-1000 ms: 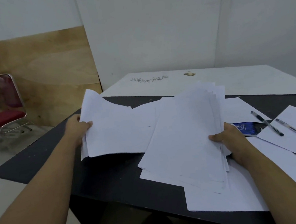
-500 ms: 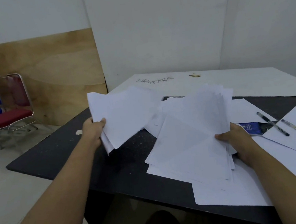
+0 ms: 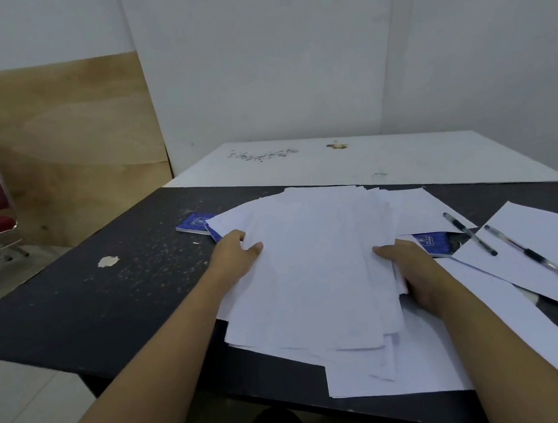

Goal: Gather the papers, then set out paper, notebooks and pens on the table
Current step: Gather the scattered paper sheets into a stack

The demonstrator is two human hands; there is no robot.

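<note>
Head view: paper stack (image 3: 319,276), long axis pointing away, is pinched at opposite edges by left hand (image 3: 234,257) and right hand (image 3: 410,266).

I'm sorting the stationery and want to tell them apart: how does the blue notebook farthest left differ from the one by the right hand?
The left notebook lies farther off, beyond the left hand; the right notebook sits closer, beside the right hand. The left notebook shows much of its cover; the right notebook is overlapped by sheets at several edges. Both have blue covers with white print.
</note>
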